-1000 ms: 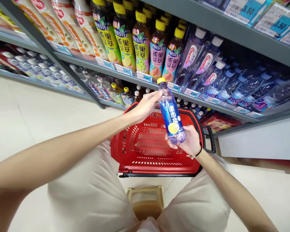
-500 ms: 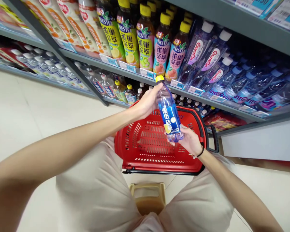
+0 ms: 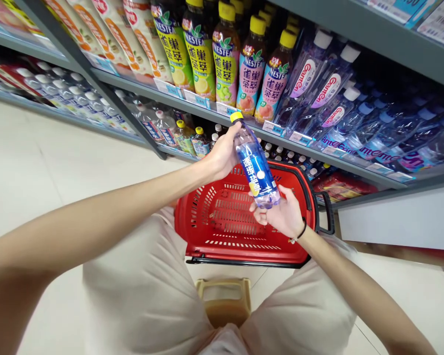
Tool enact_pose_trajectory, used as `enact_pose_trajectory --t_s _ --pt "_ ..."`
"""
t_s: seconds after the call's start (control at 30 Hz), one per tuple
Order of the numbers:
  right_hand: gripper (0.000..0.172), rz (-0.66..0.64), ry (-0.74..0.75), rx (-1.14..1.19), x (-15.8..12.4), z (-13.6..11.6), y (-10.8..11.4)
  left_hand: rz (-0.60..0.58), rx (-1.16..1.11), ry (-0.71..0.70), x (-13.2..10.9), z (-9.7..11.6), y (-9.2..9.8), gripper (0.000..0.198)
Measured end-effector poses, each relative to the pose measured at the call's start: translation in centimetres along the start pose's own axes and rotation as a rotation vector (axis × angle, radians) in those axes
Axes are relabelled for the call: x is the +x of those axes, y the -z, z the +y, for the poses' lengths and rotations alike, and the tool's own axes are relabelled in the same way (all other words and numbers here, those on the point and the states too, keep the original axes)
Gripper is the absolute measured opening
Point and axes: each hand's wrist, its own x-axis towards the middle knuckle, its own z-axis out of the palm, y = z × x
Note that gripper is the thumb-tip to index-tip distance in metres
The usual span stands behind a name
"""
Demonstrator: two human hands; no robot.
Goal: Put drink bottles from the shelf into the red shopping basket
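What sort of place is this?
Likely a supermarket drinks aisle: shelves stocked with rows of bottles, price tags along the shelf edges, and a red shopping basket.

- Basket (image 3: 240,254): the clock's centre.
- Bottle (image 3: 257,170): above the basket, cap (image 3: 236,117) toward eleven o'clock, base toward five.
- Left hand (image 3: 225,154): at the bottle's ten o'clock, near its neck.
- Right hand (image 3: 284,213): at the bottle's five o'clock, by its base.
- Tea bottles (image 3: 225,69): twelve o'clock, on a shelf (image 3: 135,85).
- Water bottles (image 3: 303,79): one o'clock, beside them.
- Stool (image 3: 225,311): six o'clock, between the legs (image 3: 144,291).
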Motion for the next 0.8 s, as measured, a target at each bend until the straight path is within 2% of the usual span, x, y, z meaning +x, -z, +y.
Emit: enact_pose_trajectory --t_s 0.07,0.2,0.33,0.5,0.8 --pt "0.058 -0.028 -0.039 -0.002 0.1 0.2 -0.1 0.012 -0.010 0.018 0.2 0.1 0.1 0.061" --pt "0.049 0.005 0.003 -0.032 0.0 0.1 -0.1 0.006 -0.006 0.020 0.4 0.3 0.3 0.061" --pt "0.049 0.049 0.039 -0.050 -0.4 -0.2 0.0 -0.041 0.004 0.002 0.5 0.5 0.2 0.060" --pt "0.046 0.065 0.046 -0.054 -0.6 -0.3 0.3 -0.030 -0.036 0.024 0.5 0.3 -0.1 0.056" --pt "0.048 0.074 0.078 -0.170 -0.4 0.5 1.0 -0.042 -0.051 0.070 0.9 0.0 0.7 0.060"
